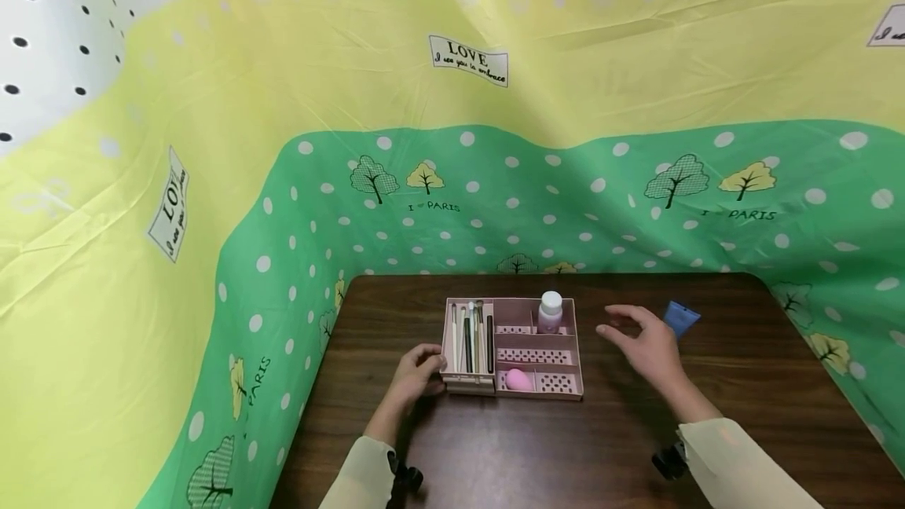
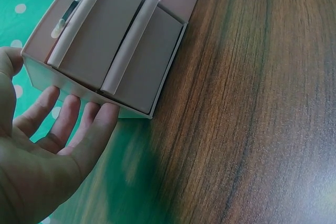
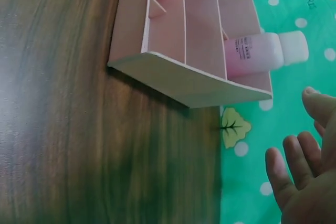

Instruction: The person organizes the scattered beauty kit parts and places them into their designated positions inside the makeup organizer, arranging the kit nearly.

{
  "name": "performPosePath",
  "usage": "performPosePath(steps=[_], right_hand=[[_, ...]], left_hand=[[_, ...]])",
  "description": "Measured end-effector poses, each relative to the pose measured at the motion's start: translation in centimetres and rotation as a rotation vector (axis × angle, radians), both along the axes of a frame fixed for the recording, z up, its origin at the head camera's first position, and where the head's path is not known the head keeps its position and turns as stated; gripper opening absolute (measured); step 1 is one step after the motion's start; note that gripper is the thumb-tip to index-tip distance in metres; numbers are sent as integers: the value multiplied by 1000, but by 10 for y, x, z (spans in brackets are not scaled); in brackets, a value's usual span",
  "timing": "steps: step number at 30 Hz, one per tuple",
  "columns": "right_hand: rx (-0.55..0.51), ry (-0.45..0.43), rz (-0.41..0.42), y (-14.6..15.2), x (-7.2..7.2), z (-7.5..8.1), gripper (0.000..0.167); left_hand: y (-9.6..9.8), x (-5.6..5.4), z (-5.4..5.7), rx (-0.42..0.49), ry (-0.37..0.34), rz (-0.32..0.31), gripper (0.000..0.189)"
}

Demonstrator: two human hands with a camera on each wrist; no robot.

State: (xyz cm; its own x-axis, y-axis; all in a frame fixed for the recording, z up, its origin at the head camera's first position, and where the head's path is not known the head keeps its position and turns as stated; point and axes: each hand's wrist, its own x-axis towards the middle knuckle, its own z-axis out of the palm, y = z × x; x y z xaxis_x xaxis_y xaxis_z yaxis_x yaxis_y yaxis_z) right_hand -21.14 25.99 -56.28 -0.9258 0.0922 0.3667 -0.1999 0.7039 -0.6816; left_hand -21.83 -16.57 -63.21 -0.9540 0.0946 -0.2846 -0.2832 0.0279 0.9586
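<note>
Resting against the near left corner of a pink organiser tray (image 1: 540, 383), the left hand (image 1: 415, 378) is being kept loosely open, its straight fingertips (image 2: 100, 116) touching the tray's outer wall while nothing is being gripped. From the left wrist view, 2 flat drawer fronts with long ridged pulls are being shown on that end of the tray. The tray is sitting on a dark wooden table (image 1: 537, 454), near the middle and towards its far edge.

Inside the tray, a pink makeup sponge (image 1: 518, 379) is lying in the near compartment, and several makeup brushes (image 1: 472, 336) are lying lengthwise in the long left compartment. A small bottle with a white cap (image 1: 550, 311) is standing in the far compartment.

Hovering to the right of the tray, the right hand (image 1: 646, 344) is being held open with fingers spread and relaxed; nothing is being held by it, and it is apart from the tray. Just beyond that hand, a small blue packet (image 1: 682, 319) is lying on the table.

Behind the table, a green, yellow and white printed cloth (image 1: 566, 195) with trees and dots is hanging as a backdrop.
</note>
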Motion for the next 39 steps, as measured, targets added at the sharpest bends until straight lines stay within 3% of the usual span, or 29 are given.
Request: performPosePath(steps=[20, 39], right_hand=[[-62, -22, -124, 46, 28, -23, 34], [-18, -155, -209, 96, 40, -44, 45]], left_hand=[[-2, -2, 3, -1, 8, -14, 37], [-1, 1, 0, 12, 8, -4, 37]])
